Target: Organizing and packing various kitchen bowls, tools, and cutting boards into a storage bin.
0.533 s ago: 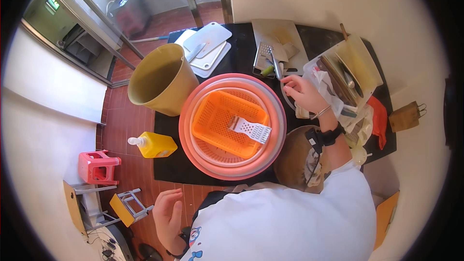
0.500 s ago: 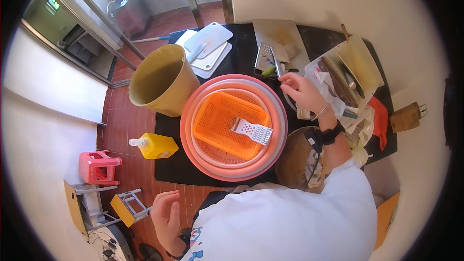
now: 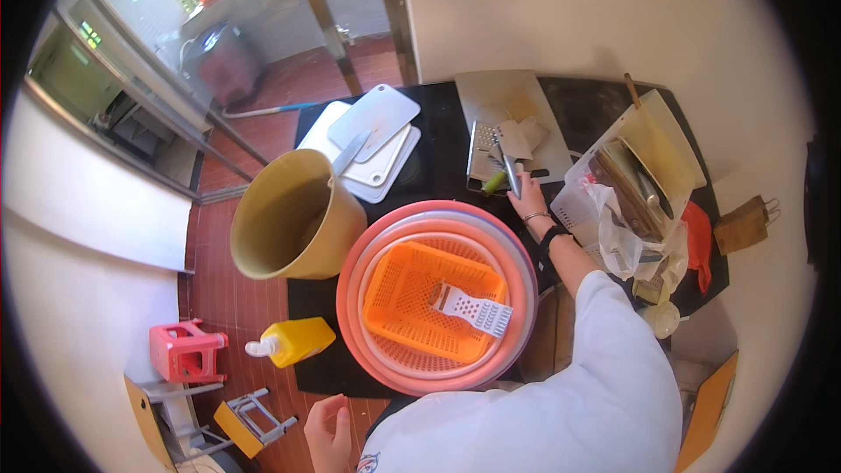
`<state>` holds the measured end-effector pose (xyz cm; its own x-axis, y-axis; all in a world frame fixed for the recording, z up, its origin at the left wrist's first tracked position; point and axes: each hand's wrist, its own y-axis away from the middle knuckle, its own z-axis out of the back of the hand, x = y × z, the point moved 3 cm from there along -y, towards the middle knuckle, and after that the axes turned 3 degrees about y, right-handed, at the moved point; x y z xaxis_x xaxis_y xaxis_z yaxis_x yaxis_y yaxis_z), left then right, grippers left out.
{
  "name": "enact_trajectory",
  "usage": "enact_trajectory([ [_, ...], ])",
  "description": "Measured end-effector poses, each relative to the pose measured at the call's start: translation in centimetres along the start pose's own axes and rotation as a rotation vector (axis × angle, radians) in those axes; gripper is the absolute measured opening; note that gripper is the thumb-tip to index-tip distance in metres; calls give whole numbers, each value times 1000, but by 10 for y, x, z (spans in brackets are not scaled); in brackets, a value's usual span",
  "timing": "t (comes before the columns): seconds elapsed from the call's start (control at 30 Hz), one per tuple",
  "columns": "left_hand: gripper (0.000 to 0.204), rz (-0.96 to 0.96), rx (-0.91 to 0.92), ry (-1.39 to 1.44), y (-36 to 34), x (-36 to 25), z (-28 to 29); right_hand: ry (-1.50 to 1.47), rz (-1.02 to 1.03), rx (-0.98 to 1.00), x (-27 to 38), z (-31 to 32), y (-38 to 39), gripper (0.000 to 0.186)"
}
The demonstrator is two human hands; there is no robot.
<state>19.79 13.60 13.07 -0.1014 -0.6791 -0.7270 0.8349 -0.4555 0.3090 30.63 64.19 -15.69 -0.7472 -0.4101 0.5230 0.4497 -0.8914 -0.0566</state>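
Observation:
My right hand (image 3: pixel 528 200) reaches over the back of the dark table, its fingers closed round the lower end of a slim tool with a grey handle (image 3: pixel 508 171). The tool's kind is hard to make out. Under and beside it lie a metal box grater (image 3: pixel 484 151) and a green piece (image 3: pixel 495 182) that looks like a vegetable end. Low at the front, my left hand (image 3: pixel 329 431) hangs with loosely bent fingers, thumb apart and nothing in it. Between the hands, an orange basket (image 3: pixel 399 293) sits in nested pink basins (image 3: pixel 352 315), with a white flat grater (image 3: pixel 473 308) inside.
A tan bucket (image 3: pixel 293 219) and white cutting boards (image 3: pixel 385 114) with a knife (image 3: pixel 350 153) stand at the left. A yellow pump bottle (image 3: pixel 302 342) is nearer. To the right is a crate (image 3: pixel 569 206) of utensils and bags. A pink stool (image 3: pixel 188 350) is on the floor.
My right hand has stretched farther out and closed on the end of the grey handle. My left hand has dropped toward the lower edge. The view has tilted, so everything sits lower.

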Motion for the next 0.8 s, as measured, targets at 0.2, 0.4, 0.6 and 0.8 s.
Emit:
enact_trajectory([
  [0.2, 27, 59, 35, 0, -14, -9, -10, 91, -117, -41, 15, -2, -3, 42],
  [0.4, 28, 22, 52, -5, -12, -7, -15, -134, -115, -191, 41, 45, 24, 34],
  [0.6, 25, -83, 86, -25, -4, -5, -13, -389, -34, -293, 97, 140, 100, 35],
  [0.8, 21, -335, 81, -21, -6, 12, -9, -397, 18, -345, 90, 230, 160, 37],
])
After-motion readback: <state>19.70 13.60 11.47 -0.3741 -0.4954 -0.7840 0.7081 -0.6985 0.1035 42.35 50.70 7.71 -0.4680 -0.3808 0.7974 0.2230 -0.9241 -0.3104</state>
